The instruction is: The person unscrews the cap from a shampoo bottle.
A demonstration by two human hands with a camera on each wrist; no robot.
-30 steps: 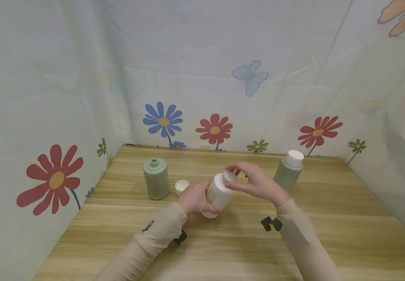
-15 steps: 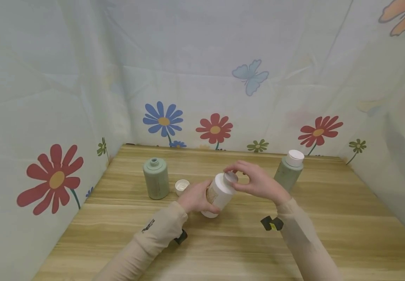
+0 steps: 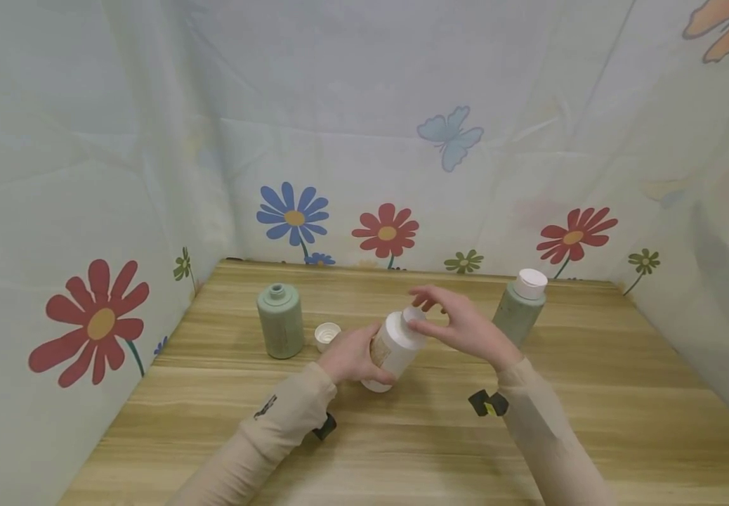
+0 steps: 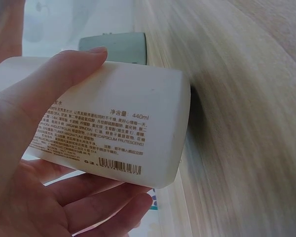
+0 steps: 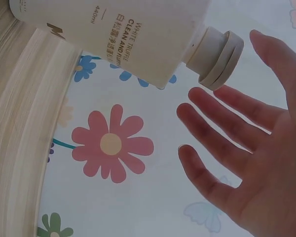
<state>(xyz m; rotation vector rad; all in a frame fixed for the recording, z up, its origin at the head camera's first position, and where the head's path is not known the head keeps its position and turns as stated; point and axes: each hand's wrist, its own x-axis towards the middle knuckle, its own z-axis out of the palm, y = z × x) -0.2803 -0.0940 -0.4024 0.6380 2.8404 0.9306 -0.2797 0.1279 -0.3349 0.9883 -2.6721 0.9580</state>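
My left hand (image 3: 353,355) grips a white bottle (image 3: 397,348) round its body, thumb on one side and fingers on the other. The bottle leans to the right, its base low over the table. In the left wrist view its printed back label (image 4: 103,133) faces the camera, marked 440ml. On the bottle's neck sits a white cap (image 5: 222,59), with a gap line showing round it. My right hand (image 3: 459,323) is spread around the cap; its thumb (image 5: 274,52) is apart from it and the index fingertip lies close beneath.
An uncapped green bottle (image 3: 281,323) stands at the left, with a small white cap (image 3: 326,336) beside it, hollow side up. Another green bottle (image 3: 516,313), white-capped, stands right, partly behind my right hand. Flowered cloth (image 3: 364,140) walls the wooden table (image 3: 415,443).
My right hand's fingers were on the cap half a second ago; they have spread and lifted off it slightly. The left hand and the white bottle hold nearly still.
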